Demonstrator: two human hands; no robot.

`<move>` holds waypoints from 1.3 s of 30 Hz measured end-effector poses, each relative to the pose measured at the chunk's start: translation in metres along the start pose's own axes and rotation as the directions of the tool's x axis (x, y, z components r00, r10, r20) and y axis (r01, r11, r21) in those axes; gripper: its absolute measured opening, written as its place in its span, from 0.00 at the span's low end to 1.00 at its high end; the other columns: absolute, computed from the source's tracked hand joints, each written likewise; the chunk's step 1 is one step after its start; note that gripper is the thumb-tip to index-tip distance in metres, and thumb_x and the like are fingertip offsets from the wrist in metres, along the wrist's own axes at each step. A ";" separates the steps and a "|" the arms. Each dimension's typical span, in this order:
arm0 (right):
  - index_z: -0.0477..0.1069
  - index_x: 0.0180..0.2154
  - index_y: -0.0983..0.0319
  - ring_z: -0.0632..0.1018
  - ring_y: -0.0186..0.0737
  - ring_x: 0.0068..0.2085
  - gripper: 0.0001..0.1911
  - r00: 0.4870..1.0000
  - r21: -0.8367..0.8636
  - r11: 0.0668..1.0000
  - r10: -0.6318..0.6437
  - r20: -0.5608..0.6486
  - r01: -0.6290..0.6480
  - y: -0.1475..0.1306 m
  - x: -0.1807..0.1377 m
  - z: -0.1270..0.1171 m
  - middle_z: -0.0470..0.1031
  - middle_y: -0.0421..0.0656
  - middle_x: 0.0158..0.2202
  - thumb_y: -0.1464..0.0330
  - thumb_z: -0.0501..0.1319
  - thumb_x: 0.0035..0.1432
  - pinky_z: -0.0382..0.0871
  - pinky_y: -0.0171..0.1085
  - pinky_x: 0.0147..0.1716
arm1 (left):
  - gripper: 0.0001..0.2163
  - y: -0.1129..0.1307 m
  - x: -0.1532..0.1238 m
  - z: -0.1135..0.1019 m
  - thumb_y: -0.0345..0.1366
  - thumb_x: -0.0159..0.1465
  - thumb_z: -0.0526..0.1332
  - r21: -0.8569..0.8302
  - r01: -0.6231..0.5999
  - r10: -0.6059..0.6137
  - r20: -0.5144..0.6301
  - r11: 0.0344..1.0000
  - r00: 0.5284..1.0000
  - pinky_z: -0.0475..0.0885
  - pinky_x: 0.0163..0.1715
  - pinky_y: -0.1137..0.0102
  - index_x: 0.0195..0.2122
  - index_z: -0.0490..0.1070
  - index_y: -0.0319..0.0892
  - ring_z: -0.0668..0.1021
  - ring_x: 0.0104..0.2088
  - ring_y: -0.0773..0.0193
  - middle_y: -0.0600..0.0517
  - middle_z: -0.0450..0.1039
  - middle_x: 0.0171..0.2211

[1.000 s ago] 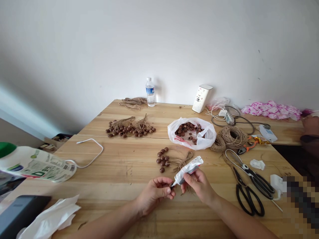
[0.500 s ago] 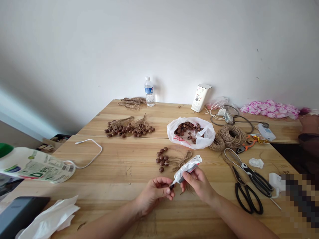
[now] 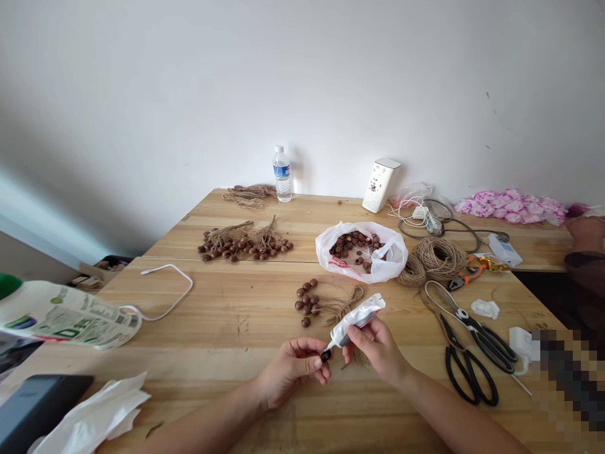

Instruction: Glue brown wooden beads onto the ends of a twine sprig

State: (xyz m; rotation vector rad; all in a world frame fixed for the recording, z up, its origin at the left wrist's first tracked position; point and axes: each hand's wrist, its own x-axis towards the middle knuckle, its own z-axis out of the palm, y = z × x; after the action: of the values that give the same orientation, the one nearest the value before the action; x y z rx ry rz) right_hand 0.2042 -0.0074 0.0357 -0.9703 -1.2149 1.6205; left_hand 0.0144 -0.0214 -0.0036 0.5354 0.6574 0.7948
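- A small dark bead is pinched between the thumb and fingertips of the left hand, which is closed tightly about it just above the wooden table.
- A crumpled white tube is gripped in the right hand, with the fingers wrapped round its lower half. Its nozzle is pointed down and to the left, right at the bead, though whether the two touch cannot be told.
- Both hands are held close together near the front middle of the table.
- Just beyond them, a small heap of brown beads is seen beside a bundle of twine strands.
- Farther back, a white plastic bag filled with more beads is set beside a coil of twine.
- Black scissors are laid to the right of the right hand, apart from it.
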 end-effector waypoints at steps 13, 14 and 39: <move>0.65 0.31 0.63 0.74 0.34 0.23 0.15 0.999 -0.015 1.000 -0.012 -0.032 0.011 -0.003 -0.002 0.000 0.72 0.39 0.25 0.59 0.64 0.54 0.71 0.34 0.22 | 0.12 -0.003 0.001 -0.004 0.34 0.47 0.72 0.010 -0.012 0.012 0.041 1.000 0.999 0.72 0.25 0.70 0.32 0.76 0.35 0.79 0.22 0.62 0.46 0.79 0.22; 0.65 0.31 0.63 0.74 0.34 0.23 0.15 0.999 -0.016 1.000 -0.017 -0.035 0.017 -0.004 -0.003 0.000 0.72 0.39 0.25 0.59 0.64 0.54 0.71 0.34 0.22 | 0.12 -0.002 0.002 -0.004 0.34 0.47 0.72 0.007 -0.013 0.013 0.041 1.000 0.999 0.72 0.25 0.70 0.32 0.76 0.36 0.79 0.22 0.62 0.46 0.79 0.22; 0.65 0.32 0.63 0.74 0.34 0.24 0.12 0.998 -0.011 0.998 -0.056 0.001 0.056 -0.002 -0.005 -0.001 0.71 0.39 0.25 0.62 0.63 0.56 0.70 0.33 0.24 | 0.09 -0.006 0.002 -0.011 0.34 0.51 0.70 -0.041 -0.044 0.049 0.140 0.998 0.989 0.73 0.23 0.70 0.32 0.78 0.36 0.79 0.23 0.63 0.47 0.79 0.25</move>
State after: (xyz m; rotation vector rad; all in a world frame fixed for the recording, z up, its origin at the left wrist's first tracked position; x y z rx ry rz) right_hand 0.2071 -0.0117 0.0375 -0.9347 -1.2413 1.5724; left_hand 0.0110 -0.0217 -0.0158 0.5692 0.5001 0.8034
